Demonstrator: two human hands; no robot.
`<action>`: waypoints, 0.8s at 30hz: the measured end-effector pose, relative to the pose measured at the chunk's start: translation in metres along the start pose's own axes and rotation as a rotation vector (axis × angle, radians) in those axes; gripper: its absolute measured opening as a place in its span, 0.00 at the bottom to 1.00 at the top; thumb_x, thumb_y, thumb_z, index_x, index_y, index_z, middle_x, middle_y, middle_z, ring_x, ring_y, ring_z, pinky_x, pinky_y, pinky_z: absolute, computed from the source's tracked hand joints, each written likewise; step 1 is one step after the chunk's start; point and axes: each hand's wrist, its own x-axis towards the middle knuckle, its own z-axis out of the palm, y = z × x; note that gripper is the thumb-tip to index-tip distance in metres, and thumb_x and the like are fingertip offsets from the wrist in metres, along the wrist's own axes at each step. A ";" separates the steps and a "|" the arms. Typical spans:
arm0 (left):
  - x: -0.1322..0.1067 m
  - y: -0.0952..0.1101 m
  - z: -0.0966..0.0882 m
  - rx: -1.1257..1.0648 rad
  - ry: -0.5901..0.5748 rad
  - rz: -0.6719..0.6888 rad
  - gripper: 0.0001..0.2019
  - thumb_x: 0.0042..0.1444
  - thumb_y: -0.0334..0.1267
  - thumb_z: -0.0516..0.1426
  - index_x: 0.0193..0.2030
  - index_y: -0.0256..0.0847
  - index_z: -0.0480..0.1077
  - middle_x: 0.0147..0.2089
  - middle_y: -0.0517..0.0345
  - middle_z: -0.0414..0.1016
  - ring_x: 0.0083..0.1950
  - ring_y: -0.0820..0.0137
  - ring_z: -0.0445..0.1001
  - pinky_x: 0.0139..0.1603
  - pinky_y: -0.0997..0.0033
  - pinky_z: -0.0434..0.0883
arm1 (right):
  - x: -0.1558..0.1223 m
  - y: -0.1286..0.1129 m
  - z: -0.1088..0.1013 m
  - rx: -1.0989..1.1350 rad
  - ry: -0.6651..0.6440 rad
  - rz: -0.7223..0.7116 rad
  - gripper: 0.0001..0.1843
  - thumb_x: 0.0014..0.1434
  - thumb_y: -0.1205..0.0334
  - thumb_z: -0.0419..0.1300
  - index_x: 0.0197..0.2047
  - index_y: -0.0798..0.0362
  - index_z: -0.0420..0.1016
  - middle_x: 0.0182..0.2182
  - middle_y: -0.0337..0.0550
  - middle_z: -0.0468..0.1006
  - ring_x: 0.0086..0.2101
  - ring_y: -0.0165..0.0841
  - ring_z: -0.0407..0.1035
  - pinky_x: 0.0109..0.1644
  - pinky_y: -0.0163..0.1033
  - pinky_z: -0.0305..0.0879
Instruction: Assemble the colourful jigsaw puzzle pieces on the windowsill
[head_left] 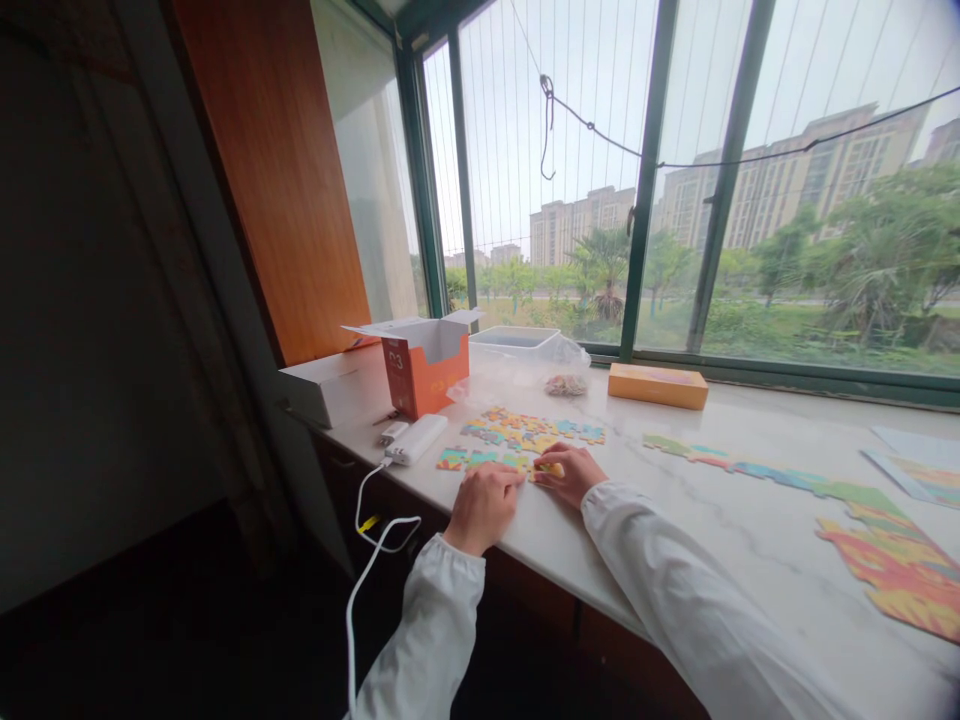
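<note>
Small colourful jigsaw puzzle pieces (512,430) lie in loose rows on the white marble-patterned tabletop (667,510). My left hand (486,505) rests at the near edge of these rows, its fingers bent and pressed together against a piece there. Close beside it, my right hand (574,472) has its fingers curled around a yellowish puzzle piece (553,469), partly covered by the hand. The fingertips of both hands are almost touching. A short row of joined teal and yellow pieces (452,459) runs out from behind my left hand.
An open orange box (426,370), a white power adapter (417,440) with a cable (358,590), and a clear plastic bag of pieces (566,384) stand behind. A yellow-orange box (657,386) sits by the window. Joined puzzle strips (780,474) and a larger section (900,570) lie right.
</note>
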 end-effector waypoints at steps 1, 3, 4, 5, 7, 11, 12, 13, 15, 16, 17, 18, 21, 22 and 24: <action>0.000 0.000 0.000 -0.008 0.002 0.001 0.15 0.62 0.31 0.54 0.47 0.49 0.81 0.49 0.57 0.82 0.53 0.66 0.75 0.61 0.63 0.67 | 0.000 0.000 0.000 0.016 0.000 -0.001 0.10 0.57 0.52 0.67 0.40 0.44 0.85 0.42 0.44 0.82 0.41 0.38 0.77 0.51 0.43 0.70; 0.000 -0.001 0.001 -0.021 0.016 0.005 0.15 0.62 0.30 0.54 0.46 0.48 0.81 0.48 0.57 0.82 0.53 0.66 0.75 0.61 0.64 0.67 | 0.000 0.000 0.001 0.038 0.003 -0.002 0.10 0.56 0.53 0.67 0.41 0.45 0.85 0.42 0.44 0.82 0.41 0.38 0.77 0.51 0.43 0.71; 0.000 -0.001 0.002 -0.025 0.024 0.008 0.15 0.62 0.30 0.54 0.46 0.47 0.81 0.48 0.57 0.82 0.52 0.66 0.75 0.61 0.64 0.67 | 0.000 0.000 0.000 0.043 0.009 -0.004 0.10 0.56 0.54 0.67 0.41 0.45 0.85 0.42 0.45 0.82 0.41 0.38 0.77 0.51 0.43 0.71; 0.000 -0.002 0.003 -0.028 0.032 0.011 0.15 0.61 0.29 0.54 0.46 0.47 0.81 0.47 0.57 0.82 0.52 0.66 0.75 0.60 0.64 0.67 | 0.000 0.000 0.000 0.045 0.017 -0.011 0.11 0.56 0.54 0.67 0.41 0.46 0.85 0.42 0.45 0.82 0.41 0.39 0.78 0.51 0.43 0.71; 0.000 -0.003 0.004 -0.030 0.046 0.015 0.16 0.61 0.29 0.54 0.45 0.46 0.81 0.47 0.58 0.82 0.52 0.66 0.75 0.60 0.64 0.68 | 0.000 0.001 0.000 0.049 0.036 -0.034 0.12 0.55 0.54 0.67 0.43 0.46 0.85 0.43 0.46 0.82 0.41 0.39 0.78 0.52 0.44 0.71; 0.000 -0.003 0.005 0.017 0.077 -0.012 0.19 0.60 0.27 0.52 0.51 0.45 0.79 0.52 0.56 0.80 0.56 0.65 0.73 0.61 0.63 0.67 | -0.001 0.003 0.001 0.060 0.054 -0.045 0.14 0.54 0.54 0.68 0.43 0.46 0.84 0.44 0.46 0.82 0.42 0.40 0.78 0.53 0.44 0.72; 0.000 -0.003 0.005 0.042 0.087 -0.039 0.19 0.60 0.27 0.52 0.52 0.44 0.78 0.54 0.54 0.79 0.57 0.64 0.72 0.61 0.62 0.66 | -0.002 0.004 0.001 0.062 0.053 -0.036 0.13 0.53 0.54 0.69 0.43 0.46 0.84 0.44 0.46 0.82 0.42 0.40 0.78 0.52 0.44 0.72; 0.000 -0.002 0.005 0.069 0.097 -0.073 0.19 0.60 0.28 0.53 0.54 0.43 0.77 0.56 0.53 0.77 0.58 0.63 0.72 0.62 0.61 0.65 | -0.002 0.004 0.002 0.065 0.051 -0.028 0.13 0.53 0.54 0.69 0.43 0.46 0.84 0.44 0.46 0.82 0.42 0.40 0.78 0.52 0.44 0.72; 0.000 -0.002 0.005 0.123 0.109 -0.145 0.18 0.60 0.31 0.54 0.54 0.42 0.76 0.58 0.50 0.76 0.59 0.59 0.71 0.63 0.57 0.64 | -0.003 0.004 0.003 0.077 0.047 -0.026 0.13 0.53 0.55 0.69 0.43 0.46 0.84 0.44 0.47 0.82 0.42 0.40 0.78 0.52 0.44 0.72; 0.000 -0.002 0.006 0.143 0.111 -0.173 0.17 0.60 0.32 0.54 0.54 0.42 0.76 0.58 0.49 0.75 0.59 0.58 0.71 0.63 0.56 0.63 | -0.003 0.004 0.003 0.084 0.047 -0.030 0.13 0.53 0.55 0.69 0.43 0.46 0.84 0.44 0.47 0.82 0.42 0.40 0.78 0.52 0.44 0.72; 0.000 -0.001 0.006 0.152 0.108 -0.189 0.17 0.60 0.33 0.55 0.54 0.42 0.77 0.58 0.49 0.76 0.58 0.57 0.71 0.63 0.55 0.63 | -0.003 0.004 0.003 0.088 0.048 -0.036 0.13 0.53 0.55 0.69 0.43 0.46 0.84 0.44 0.47 0.82 0.42 0.40 0.78 0.51 0.44 0.72; 0.000 -0.001 0.006 0.152 0.103 -0.194 0.17 0.60 0.34 0.55 0.54 0.42 0.77 0.57 0.48 0.76 0.58 0.57 0.71 0.63 0.54 0.63 | -0.004 0.004 0.003 0.090 0.050 -0.042 0.13 0.53 0.55 0.69 0.43 0.46 0.84 0.44 0.47 0.82 0.42 0.40 0.78 0.51 0.44 0.72; 0.000 -0.001 0.007 0.130 0.084 -0.175 0.16 0.61 0.34 0.54 0.52 0.45 0.79 0.54 0.50 0.78 0.57 0.58 0.71 0.62 0.54 0.62 | -0.004 0.005 0.003 0.088 0.052 -0.055 0.13 0.54 0.54 0.68 0.43 0.46 0.84 0.44 0.47 0.82 0.41 0.39 0.78 0.51 0.44 0.72; 0.000 -0.001 0.007 0.124 0.082 -0.167 0.16 0.61 0.34 0.54 0.51 0.46 0.79 0.54 0.51 0.78 0.56 0.58 0.71 0.62 0.54 0.62 | -0.004 0.005 0.003 0.088 0.053 -0.058 0.13 0.54 0.54 0.68 0.42 0.46 0.84 0.44 0.47 0.82 0.41 0.39 0.78 0.51 0.44 0.72; 0.000 -0.001 0.007 0.117 0.089 -0.164 0.15 0.61 0.34 0.54 0.49 0.47 0.80 0.53 0.52 0.78 0.56 0.58 0.71 0.62 0.54 0.62 | -0.004 0.005 0.002 0.088 0.053 -0.063 0.13 0.54 0.54 0.68 0.42 0.45 0.84 0.44 0.47 0.81 0.40 0.38 0.78 0.50 0.43 0.72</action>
